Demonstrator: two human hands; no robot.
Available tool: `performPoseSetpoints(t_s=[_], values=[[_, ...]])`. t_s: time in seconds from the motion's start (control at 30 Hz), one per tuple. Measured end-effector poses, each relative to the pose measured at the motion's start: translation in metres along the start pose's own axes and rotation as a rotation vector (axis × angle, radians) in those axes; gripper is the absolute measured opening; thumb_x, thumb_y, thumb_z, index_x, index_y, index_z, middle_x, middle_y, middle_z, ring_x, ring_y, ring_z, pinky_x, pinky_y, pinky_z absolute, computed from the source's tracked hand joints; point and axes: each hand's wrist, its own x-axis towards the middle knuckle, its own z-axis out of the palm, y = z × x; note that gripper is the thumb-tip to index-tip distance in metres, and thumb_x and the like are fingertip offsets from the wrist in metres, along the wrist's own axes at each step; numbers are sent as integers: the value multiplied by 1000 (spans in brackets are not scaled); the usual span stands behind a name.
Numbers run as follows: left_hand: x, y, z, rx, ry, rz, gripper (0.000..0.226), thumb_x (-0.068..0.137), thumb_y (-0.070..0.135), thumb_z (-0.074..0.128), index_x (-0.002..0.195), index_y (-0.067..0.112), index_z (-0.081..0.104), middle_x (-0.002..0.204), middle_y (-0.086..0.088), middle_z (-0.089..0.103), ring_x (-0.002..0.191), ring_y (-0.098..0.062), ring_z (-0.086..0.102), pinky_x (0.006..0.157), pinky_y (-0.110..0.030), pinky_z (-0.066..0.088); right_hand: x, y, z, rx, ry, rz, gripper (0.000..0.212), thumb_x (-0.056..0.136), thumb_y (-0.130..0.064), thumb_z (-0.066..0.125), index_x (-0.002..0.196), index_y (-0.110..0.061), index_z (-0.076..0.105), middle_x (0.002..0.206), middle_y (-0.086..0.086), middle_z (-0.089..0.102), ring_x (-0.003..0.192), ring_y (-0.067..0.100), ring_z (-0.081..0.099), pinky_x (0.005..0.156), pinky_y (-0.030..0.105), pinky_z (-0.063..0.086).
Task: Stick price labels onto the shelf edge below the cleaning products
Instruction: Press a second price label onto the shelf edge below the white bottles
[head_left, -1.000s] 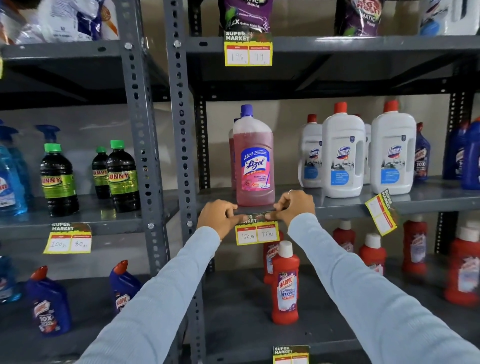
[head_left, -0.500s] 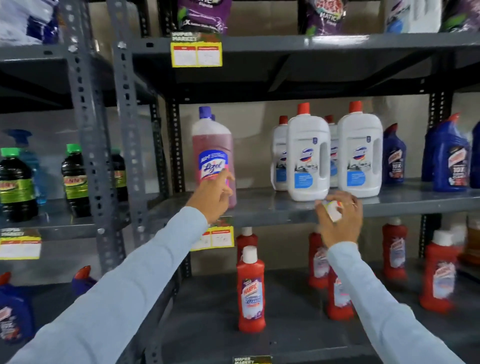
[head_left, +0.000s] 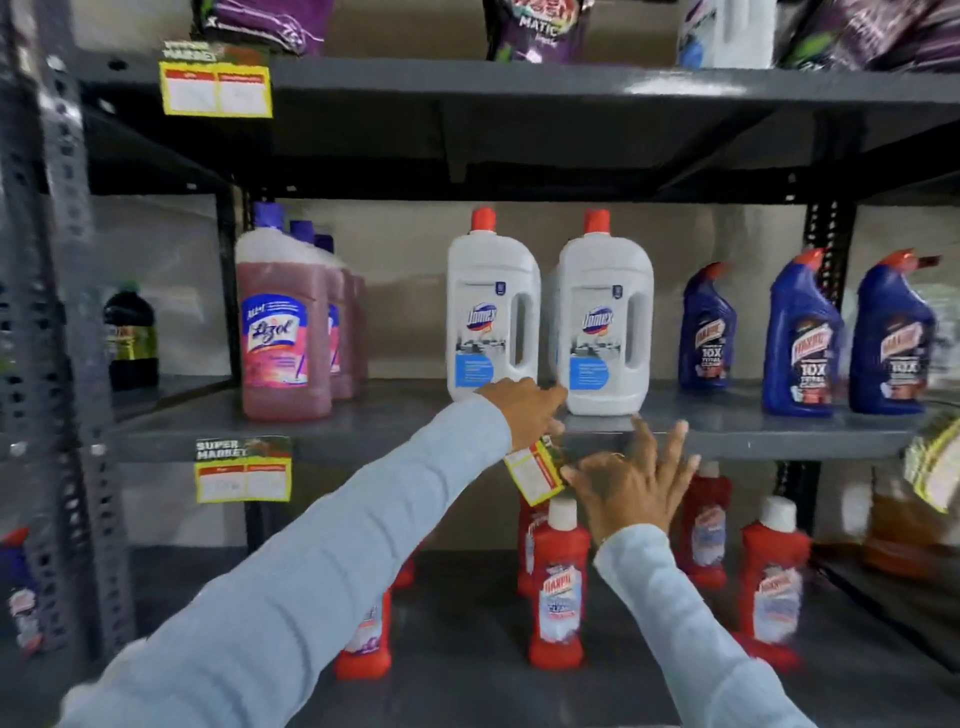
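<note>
My left hand (head_left: 530, 410) pinches the top of a yellow price label (head_left: 535, 470), which hangs tilted against the grey shelf edge (head_left: 727, 441) below two white Domex bottles (head_left: 602, 322). My right hand (head_left: 631, 480) is just right of the label with fingers spread, its thumb touching the label's lower corner. Another yellow label (head_left: 242, 475) is stuck on the same shelf edge under the pink Lizol bottles (head_left: 283, 332).
Blue Harpic bottles (head_left: 800, 343) stand at the right of the shelf. Red bottles (head_left: 558, 587) fill the shelf below. A label (head_left: 215, 88) hangs on the upper shelf edge under purple pouches. A grey perforated upright (head_left: 67, 312) is at the left. More yellow labels (head_left: 935, 462) blur at the right edge.
The view shifted right from the Lizol to the Domex bottles. Both hands left the stuck label and moved right; my left hand now holds a fresh label at the shelf edge and my right hand has opened.
</note>
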Motion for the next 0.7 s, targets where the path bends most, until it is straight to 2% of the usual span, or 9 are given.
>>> performPoseSetpoints(t_s=[0.1, 0.2, 0.3, 0.4, 0.47, 0.5, 0.6, 0.7], values=[[2, 3, 2, 73, 47, -12, 18, 91, 23, 43, 108, 16, 41, 83, -9, 44, 72, -30, 45, 59, -38, 33, 7, 0, 4, 20, -4, -54, 20, 65, -49, 74, 71, -31, 75, 151, 1, 30, 144, 31, -7, 113, 48, -12], [2, 4, 1, 72, 25, -57, 7, 90, 18, 42, 96, 17, 47, 84, -7, 43, 73, -28, 46, 60, -37, 34, 14, 2, 6, 80, -34, -68, 20, 64, -44, 77, 70, -26, 75, 142, 1, 40, 144, 29, 2, 112, 46, -14], [0, 4, 0, 1, 10, -74, 10, 89, 18, 42, 85, 20, 51, 90, -9, 56, 81, -30, 57, 62, -36, 38, 25, 5, -3, 192, -127, -62, 14, 69, -35, 77, 68, -22, 72, 132, 0, 48, 143, 26, 15, 112, 43, -12], [-7, -1, 0, -174, 35, -93, 16, 89, 21, 44, 75, 20, 52, 88, -7, 60, 84, -30, 56, 67, -35, 42, 35, 11, -28, 425, -240, -27, 18, 73, -25, 75, 59, -22, 64, 103, -4, 55, 127, 26, 41, 109, 36, -12], [-17, -3, 3, -306, 65, -94, 20, 89, 26, 49, 70, 18, 54, 88, -6, 62, 83, -28, 56, 69, -36, 46, 39, 16, -43, 412, -281, -99, 18, 73, -25, 74, 57, -20, 66, 85, -8, 57, 110, 22, 53, 105, 36, -16], [-24, -2, 7, -318, 65, -90, 20, 88, 30, 51, 72, 19, 56, 95, -5, 62, 87, -27, 57, 73, -37, 48, 40, 17, -47, 365, -297, -137, 15, 73, -27, 74, 61, -19, 70, 88, -8, 59, 109, 20, 54, 106, 37, -16], [-42, -3, 34, -300, 54, -112, 15, 85, 38, 57, 81, 25, 64, 134, 3, 49, 120, -23, 46, 97, -44, 41, 34, 21, -42, 15, -320, -293, 14, 74, -41, 69, 77, -28, 75, 123, -4, 51, 124, 18, 44, 114, 45, -9], [-49, -2, 56, -410, 168, -170, 14, 82, 36, 64, 81, 25, 72, 147, 7, 38, 137, -21, 28, 108, -45, 30, 31, 23, -31, -59, -276, -369, 21, 74, -47, 66, 85, -31, 75, 126, -6, 45, 126, 18, 40, 118, 47, -3]])
